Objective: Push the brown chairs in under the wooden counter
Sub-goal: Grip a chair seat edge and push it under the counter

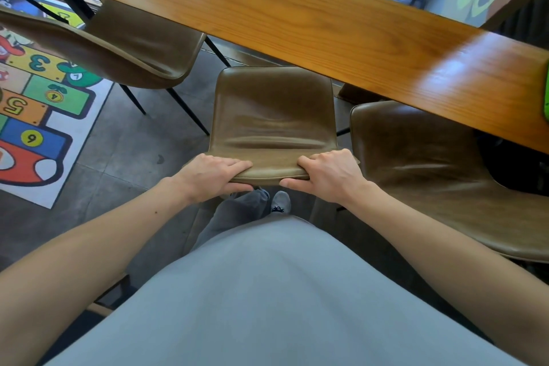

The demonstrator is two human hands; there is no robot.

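Note:
A brown leather chair (273,116) stands right in front of me, its seat facing the wooden counter (297,18), which runs diagonally from upper left to right. My left hand (214,177) and my right hand (323,175) both grip the top edge of its backrest, fingers over the front, thumbs behind. The seat's far edge lies just under the counter's near edge. A second brown chair (124,47) stands at the left, partly under the counter. A third brown chair (439,169) stands at the right, its seat partly under the counter.
A colourful hopscotch mat (38,116) lies on the grey tiled floor at the left. My grey shirt, trouser leg and shoe (280,202) show below the chair. A green object (546,92) sits at the counter's right end. Black chair legs (190,110) splay between the left and middle chairs.

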